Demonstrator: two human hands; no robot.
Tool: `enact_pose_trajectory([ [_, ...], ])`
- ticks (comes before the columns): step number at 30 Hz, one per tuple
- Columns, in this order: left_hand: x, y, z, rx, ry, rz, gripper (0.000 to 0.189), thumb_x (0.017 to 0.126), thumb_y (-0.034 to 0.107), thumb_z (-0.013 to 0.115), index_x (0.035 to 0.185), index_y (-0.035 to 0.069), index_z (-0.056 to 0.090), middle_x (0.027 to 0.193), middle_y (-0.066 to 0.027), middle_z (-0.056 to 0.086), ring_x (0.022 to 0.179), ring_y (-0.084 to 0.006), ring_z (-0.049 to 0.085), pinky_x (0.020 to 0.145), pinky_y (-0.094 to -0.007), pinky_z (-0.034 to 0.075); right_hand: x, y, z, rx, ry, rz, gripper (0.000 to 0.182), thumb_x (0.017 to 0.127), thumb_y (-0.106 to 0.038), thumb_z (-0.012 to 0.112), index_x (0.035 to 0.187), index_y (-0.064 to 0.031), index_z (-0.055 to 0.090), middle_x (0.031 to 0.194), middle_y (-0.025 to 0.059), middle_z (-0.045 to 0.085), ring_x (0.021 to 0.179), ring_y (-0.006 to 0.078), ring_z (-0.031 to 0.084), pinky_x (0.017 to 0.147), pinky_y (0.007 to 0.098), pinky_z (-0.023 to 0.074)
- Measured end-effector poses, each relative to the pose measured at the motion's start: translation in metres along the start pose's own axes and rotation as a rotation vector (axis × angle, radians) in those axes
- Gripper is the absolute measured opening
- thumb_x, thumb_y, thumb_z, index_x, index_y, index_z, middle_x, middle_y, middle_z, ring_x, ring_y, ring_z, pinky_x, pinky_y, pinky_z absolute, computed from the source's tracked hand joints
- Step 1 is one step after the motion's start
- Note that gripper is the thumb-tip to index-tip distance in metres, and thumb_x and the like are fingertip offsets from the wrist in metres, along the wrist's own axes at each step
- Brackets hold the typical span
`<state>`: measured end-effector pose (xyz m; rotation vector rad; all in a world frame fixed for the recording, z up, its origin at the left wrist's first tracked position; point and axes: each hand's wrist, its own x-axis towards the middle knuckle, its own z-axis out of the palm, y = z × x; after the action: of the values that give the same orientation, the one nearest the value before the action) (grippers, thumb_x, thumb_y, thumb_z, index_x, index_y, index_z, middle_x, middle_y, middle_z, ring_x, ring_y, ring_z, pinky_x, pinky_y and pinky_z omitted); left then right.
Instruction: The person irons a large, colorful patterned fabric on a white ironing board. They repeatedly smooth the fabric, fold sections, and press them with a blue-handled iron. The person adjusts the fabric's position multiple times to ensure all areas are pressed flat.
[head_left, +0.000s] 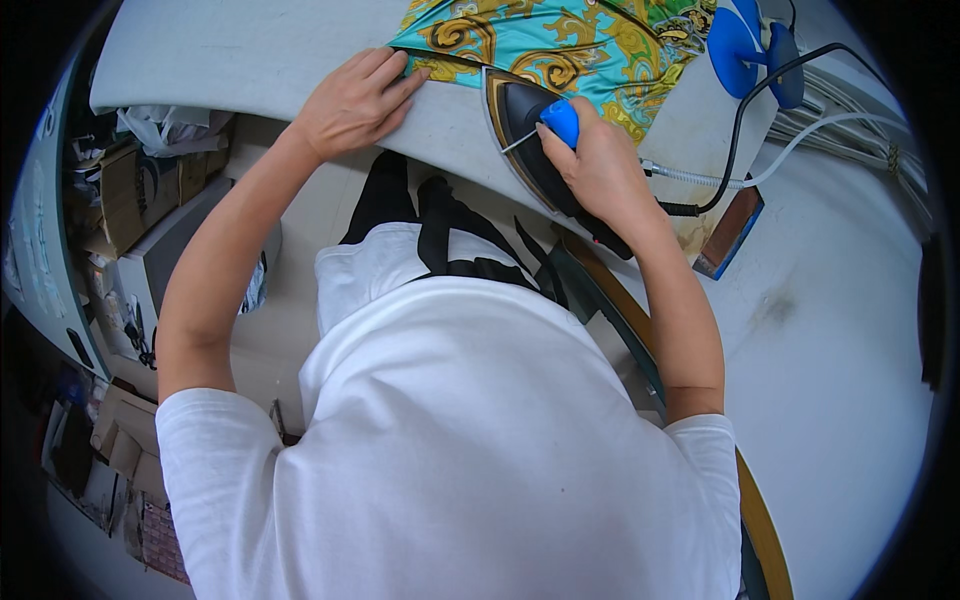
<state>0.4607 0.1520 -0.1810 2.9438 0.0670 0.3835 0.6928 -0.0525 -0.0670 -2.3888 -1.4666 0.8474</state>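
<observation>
A turquoise fabric with gold scroll patterns (555, 45) lies on the pale padded ironing surface (247, 52). My left hand (360, 101) rests at the fabric's near left edge, its fingertips on a folded strip there; whether they pinch it is hard to tell. In my right hand (604, 161) is the blue handle of a steam iron (525, 112) with a dark body. The iron's tip touches or nearly touches the fabric's edge, just right of my left fingers, and its rear points towards me. A black cord (739, 142) and a clear hose (795, 150) run off to the right.
A blue object with round discs (735, 56) stands at the upper right. Beside the board's right end is a brown block with a blue edge (731, 232). Bundled pale cables (847, 127) lie beyond. Below left are an open cardboard box (124, 199) and shelves of mixed items.
</observation>
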Motion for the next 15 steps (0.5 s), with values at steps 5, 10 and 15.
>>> enact_pose_trajectory([
  [5,0.011,0.007,0.005,0.039,0.084,-0.064,0.039,0.089,0.015,0.066,0.124,0.0,0.066,0.102,-0.0091,0.056,0.103,-0.0243,0.056,0.094,-0.0372,0.048,0.0,-0.003,-0.001,-0.001,-0.009,0.014,0.037,0.096,-0.031,0.066,0.103,0.004,0.056,0.081,0.0314,0.066,0.078,0.0501,0.064,0.071,0.0533,0.0506],
  [10,0.012,0.01,0.003,0.051,0.069,-0.065,0.039,0.088,0.014,0.065,0.122,-0.003,0.066,0.098,-0.0088,0.056,0.1,-0.0232,0.057,0.093,-0.0361,0.048,-0.002,-0.006,0.0,0.01,-0.034,-0.05,0.038,0.093,-0.031,0.067,0.104,0.0047,0.057,0.084,0.031,0.068,0.079,0.0491,0.066,0.072,0.0541,0.0531],
  [15,0.016,0.013,0.002,0.031,0.049,-0.098,0.04,0.085,0.011,0.065,0.122,-0.005,0.065,0.099,-0.0098,0.057,0.099,-0.0246,0.057,0.094,-0.0367,0.048,0.01,-0.031,0.014,-0.037,-0.024,-0.139,0.039,0.092,-0.029,0.069,0.102,0.0068,0.057,0.081,0.0295,0.069,0.078,0.0468,0.068,0.071,0.0522,0.055],
])
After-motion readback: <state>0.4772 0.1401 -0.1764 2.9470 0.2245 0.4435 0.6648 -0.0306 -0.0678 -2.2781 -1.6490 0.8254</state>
